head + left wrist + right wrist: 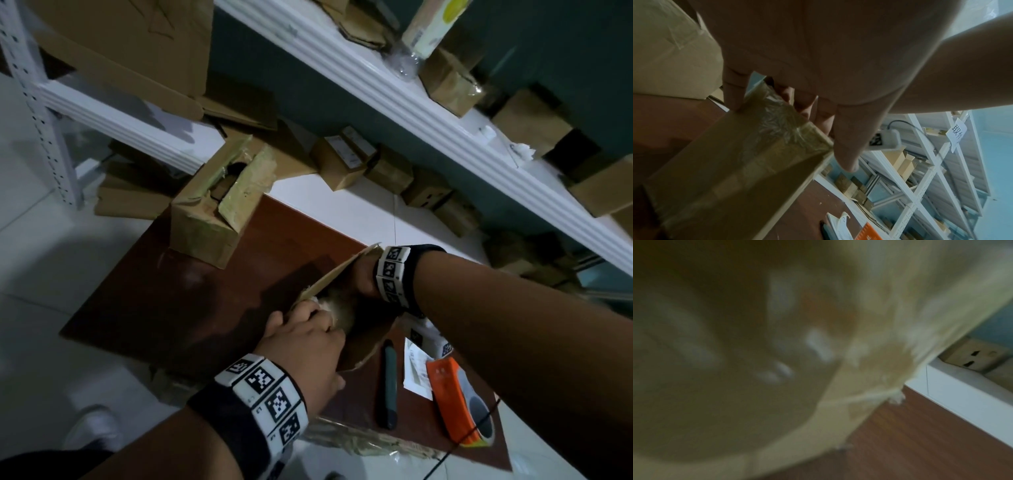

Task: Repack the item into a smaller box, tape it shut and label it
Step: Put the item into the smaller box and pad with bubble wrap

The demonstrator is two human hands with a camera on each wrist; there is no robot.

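Our left hand (305,346) has its fingers (735,95) curled over the taped rim of the open cardboard box (731,162), thumb down the outer side, so it's got a solid grip on that edge. Our right hand (366,277) is shoved down inside the same box, and we honestly can't tell what its fingers are doing; the right wrist view is just brown blur. There's a pale wrapped item (334,306) sitting in the box mouth between the two hands.

That box sits near the middle of the dark red tabletop (164,308), with one flap (342,270) sticking up on the far side. Room-wise, the left stretch of tabletop is bare, while the right edge is crowded: one utility knife (387,383), one slip of paper (416,373), one orange tape dispenser (455,401), all just beside the box. One second opened box (219,202) hangs around the far left corner.

Past the far edge, a row of small cartons (346,157) lines the floor under the white shelf (411,113).
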